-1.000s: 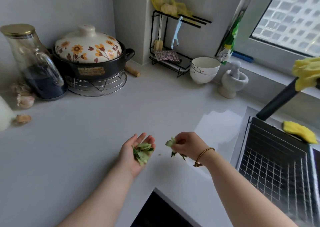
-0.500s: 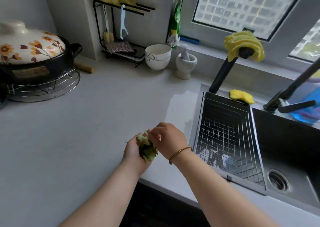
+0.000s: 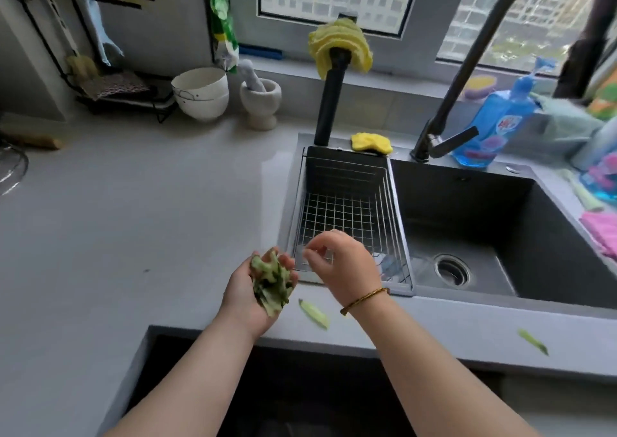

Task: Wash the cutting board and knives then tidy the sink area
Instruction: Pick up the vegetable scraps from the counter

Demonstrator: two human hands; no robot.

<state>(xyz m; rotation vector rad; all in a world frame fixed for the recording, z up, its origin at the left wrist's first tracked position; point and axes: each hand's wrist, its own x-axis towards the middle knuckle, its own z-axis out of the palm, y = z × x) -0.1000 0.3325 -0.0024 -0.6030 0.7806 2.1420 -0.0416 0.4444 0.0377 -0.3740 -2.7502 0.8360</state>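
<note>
Left hand cups vegetable scraps near the counter front edge; right hand hangs loosely curled, empty.

The grey countertop wraps the sink, sunk into it at three o'clock. At eleven o'clock a black wire rack stands by the wall, with stacked white bowls and a stone mortar beside it towards twelve. A green scrap lies near the front edge at six, a second scrap at four; a blue bottle stands at two
</note>
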